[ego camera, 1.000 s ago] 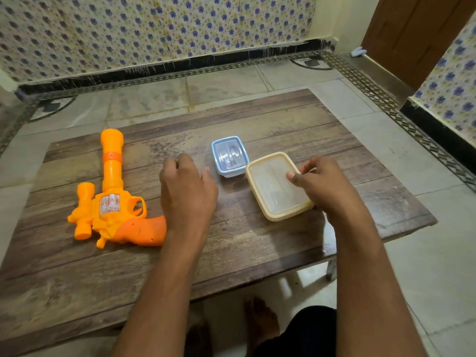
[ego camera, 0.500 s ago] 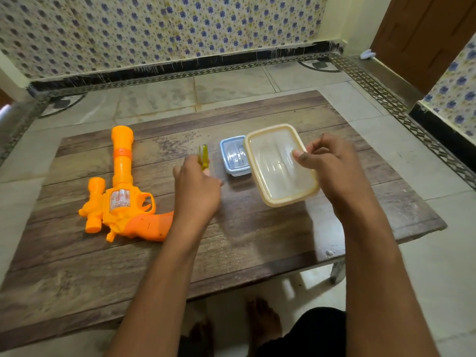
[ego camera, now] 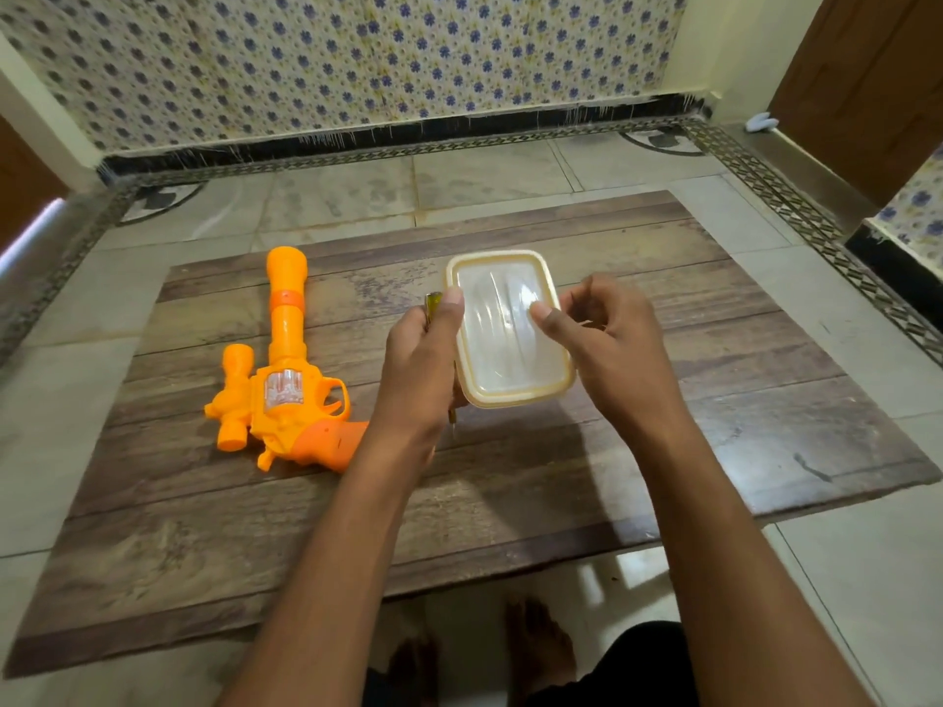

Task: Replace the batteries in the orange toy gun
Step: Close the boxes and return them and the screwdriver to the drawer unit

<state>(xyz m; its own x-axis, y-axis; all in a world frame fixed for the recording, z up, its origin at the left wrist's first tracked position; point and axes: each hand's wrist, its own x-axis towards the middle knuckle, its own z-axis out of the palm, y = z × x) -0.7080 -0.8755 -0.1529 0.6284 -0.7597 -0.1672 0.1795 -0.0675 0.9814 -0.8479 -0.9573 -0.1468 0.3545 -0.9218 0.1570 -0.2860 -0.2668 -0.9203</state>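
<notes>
Hands now together: our left hand [ego camera: 418, 369] grips a screwdriver [ego camera: 433, 302], our right hand [ego camera: 607, 344] pinches the raised lid [ego camera: 510, 329]; toy gun [ego camera: 286, 364] leftward, unopened.

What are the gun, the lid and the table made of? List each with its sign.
Gun: glossy orange plastic, going by the moulded shapes and sheen.
Lid: translucent plastic with a cream rim; light glints on its ridges.
Table: wood or wood-look laminate, matte, with plank grain and worn patches.
</notes>
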